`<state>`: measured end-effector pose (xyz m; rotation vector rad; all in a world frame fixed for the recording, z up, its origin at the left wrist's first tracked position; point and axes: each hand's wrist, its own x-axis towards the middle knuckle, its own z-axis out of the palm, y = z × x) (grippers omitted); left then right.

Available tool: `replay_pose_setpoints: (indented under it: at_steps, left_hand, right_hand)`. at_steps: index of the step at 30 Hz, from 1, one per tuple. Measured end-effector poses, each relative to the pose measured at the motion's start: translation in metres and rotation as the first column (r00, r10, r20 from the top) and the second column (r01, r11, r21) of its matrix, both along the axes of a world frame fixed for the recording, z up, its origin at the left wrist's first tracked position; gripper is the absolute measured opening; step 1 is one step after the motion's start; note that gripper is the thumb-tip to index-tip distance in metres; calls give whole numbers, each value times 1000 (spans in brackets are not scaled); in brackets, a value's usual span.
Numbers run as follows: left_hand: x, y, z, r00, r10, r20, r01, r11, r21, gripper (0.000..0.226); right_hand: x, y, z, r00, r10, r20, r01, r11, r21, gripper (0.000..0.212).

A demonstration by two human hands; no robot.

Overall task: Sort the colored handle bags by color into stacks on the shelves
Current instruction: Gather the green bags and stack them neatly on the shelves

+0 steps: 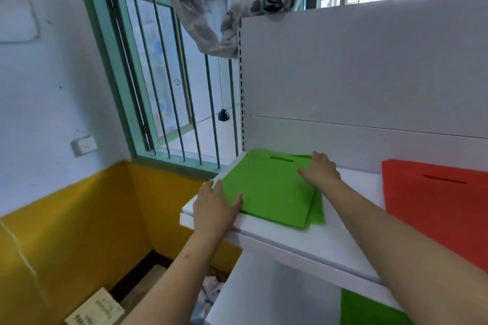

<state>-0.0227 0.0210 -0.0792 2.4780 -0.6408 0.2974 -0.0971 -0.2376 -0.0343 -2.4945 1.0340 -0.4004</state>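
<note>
White metal shelf (303, 243) across the frame's centre, bearing a flat stack of green handle bags (266, 190) at centre and an orange-red handle bag stack (433, 200) at right. Left hand (214, 206), fingers straight, presses the green stack's near-left corner; right hand (320, 170), fingers extended, rests on its far-right edge.

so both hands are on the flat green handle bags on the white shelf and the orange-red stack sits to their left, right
Not quite. In the head view the orange-red handle bag stack sits to the right of the flat green handle bags, not the left. The left hand and right hand do both rest on the green bags on the white shelf.
</note>
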Motion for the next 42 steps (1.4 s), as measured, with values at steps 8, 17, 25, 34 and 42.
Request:
replay_pose_setpoints:
  at_steps: [8,17,25,34,42]
  left_hand:
    - [30,-16,-18,998,60,34,-66,976,208,76]
    - [27,-14,-15,998,38,45,-44,990,137,58]
    - [23,-4,-15,997,-76,32,82,971,-225,20]
    - [22,9,9,935,-252,-249,65,813,-579,35]
    - [7,27,7,974,-144,-176,36,862,-506,23]
  right_hand:
    - [32,-19,-51,996,-49,-72,40,990,-132,73]
    - [31,-20,-42,999,33,16,-27,963,-268,33]
    - [32,-12,-33,953,187,237,-128,961,-247,31]
    - [30,-4,-21,815,226,534,-229,971,-63,27]
    - [30,-13,-18,673,-51,738,-149,968,202,20]
